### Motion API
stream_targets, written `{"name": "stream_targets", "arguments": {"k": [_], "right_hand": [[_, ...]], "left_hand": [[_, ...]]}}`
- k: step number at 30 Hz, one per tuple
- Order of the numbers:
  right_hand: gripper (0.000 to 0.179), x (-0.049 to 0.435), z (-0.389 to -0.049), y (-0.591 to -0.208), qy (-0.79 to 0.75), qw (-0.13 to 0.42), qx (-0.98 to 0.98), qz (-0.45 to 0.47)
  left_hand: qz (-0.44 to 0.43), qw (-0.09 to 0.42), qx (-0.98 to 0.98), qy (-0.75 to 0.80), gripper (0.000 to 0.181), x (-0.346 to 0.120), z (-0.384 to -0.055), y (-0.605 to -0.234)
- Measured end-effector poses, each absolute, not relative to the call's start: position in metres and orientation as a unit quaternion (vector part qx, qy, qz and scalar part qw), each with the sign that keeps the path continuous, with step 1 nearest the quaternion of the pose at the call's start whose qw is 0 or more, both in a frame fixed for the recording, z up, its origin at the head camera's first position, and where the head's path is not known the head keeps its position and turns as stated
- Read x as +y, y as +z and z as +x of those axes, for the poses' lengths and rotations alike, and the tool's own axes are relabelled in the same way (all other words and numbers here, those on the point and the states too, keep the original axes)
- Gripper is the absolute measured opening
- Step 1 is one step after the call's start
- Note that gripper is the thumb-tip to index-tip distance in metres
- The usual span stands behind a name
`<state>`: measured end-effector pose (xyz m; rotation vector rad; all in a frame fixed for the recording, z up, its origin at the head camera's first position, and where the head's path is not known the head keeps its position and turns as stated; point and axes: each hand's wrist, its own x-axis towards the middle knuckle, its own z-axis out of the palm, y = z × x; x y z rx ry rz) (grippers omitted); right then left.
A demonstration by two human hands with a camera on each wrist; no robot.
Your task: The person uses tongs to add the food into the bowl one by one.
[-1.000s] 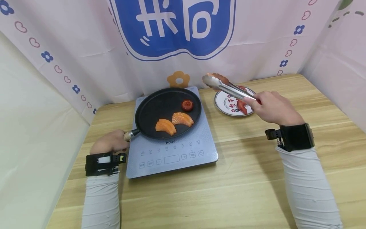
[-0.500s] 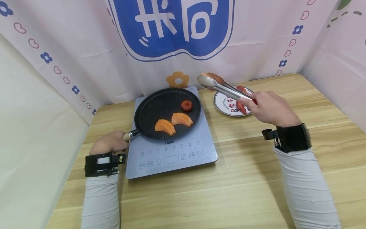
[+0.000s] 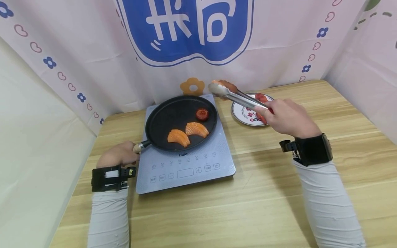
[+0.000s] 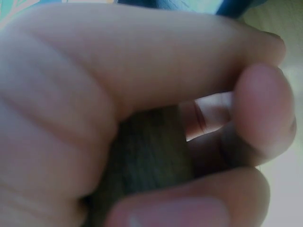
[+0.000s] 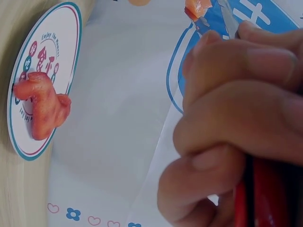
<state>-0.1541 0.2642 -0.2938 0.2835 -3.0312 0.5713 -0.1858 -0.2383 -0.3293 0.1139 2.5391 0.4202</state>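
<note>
My left hand [image 3: 116, 154] grips the wooden handle [image 3: 138, 148] of a flat black frying pan [image 3: 167, 113]. Fingers curl round that handle in the left wrist view too. In the pan lie two orange salmon slices [image 3: 197, 129] and a round red tomato piece [image 3: 202, 114]. My right hand [image 3: 289, 117] holds metal tongs [image 3: 243, 100] with red on the grip, raised beyond the pan's back right side. Between the tong tips an orange piece [image 5: 197, 8] shows in the right wrist view. Partly behind that hand is a plate [image 3: 240, 112] bearing a reddish, wing-shaped meat piece [image 5: 43, 106].
The pan sits on a grey Haier induction cooker [image 3: 192, 162] with touch controls along its front. Everything stands on a wooden table [image 3: 254, 206]. A printed cloth [image 3: 273, 44] hangs along the table's back edge.
My right hand has moved left with the tongs, bringing their tips closer to the pan. The left hand keeps its grip on the handle, and the food in the pan is unmoved.
</note>
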Motion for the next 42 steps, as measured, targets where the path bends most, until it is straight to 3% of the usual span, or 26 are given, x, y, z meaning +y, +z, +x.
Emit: {"name": "stream_targets", "arguments": {"k": [9, 42], "right_hand": [[0.055, 0.254, -0.156, -0.294, 0.183, 0.013, -0.979, 0.089], [0.044, 0.222, -0.159, -0.296, 0.159, 0.031, -0.977, 0.136]], "left_hand": [[0.042, 0.276, 0.948, 0.153, 0.011, -0.239, -0.186, -0.330], [0.040, 0.279, 0.947, 0.157, 0.008, -0.239, -0.187, -0.332]]}}
